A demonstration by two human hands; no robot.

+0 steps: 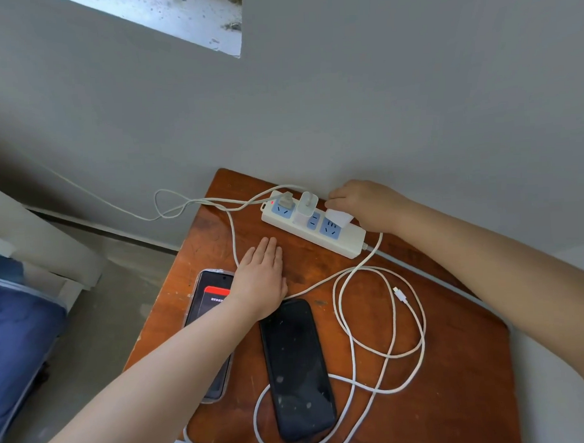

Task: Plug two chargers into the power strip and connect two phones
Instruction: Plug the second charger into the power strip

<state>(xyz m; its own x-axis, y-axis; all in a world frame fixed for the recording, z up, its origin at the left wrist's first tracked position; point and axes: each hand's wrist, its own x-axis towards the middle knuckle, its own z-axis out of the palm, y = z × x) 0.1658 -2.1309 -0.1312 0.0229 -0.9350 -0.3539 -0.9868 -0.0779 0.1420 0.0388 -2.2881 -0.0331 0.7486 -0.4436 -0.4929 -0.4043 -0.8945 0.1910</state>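
The white power strip (312, 223) lies along the far edge of the wooden table (457, 364), close against the grey wall (345, 101), with blue-faced sockets along its top and a small red light at its left end. One white charger (305, 208) stands plugged in near the middle of the strip, and a grey plug (285, 198) sits in the socket to its left. The right hand (367, 206) grips a second white charger (339, 216), fingers closed around it, holding it at the blue socket toward the strip's right end; whether its prongs are seated cannot be told. A white cable (389, 334) runs from that charger and loops loosely over the right part of the table, its free connector (400, 294) lying bare on the wood, attached to nothing. The left hand (263, 276) rests flat and open on the table just in front of the strip, fingers together, holding nothing. Its wrist lies over the upper corner of a phone in a clear case (210, 325), whose screen is lit with a red banner. Just beside it to the right lies a black phone (297, 371), screen dark, with cable passing under its near end. At the left, beyond the table, a blue bedcover (14, 334) shows.
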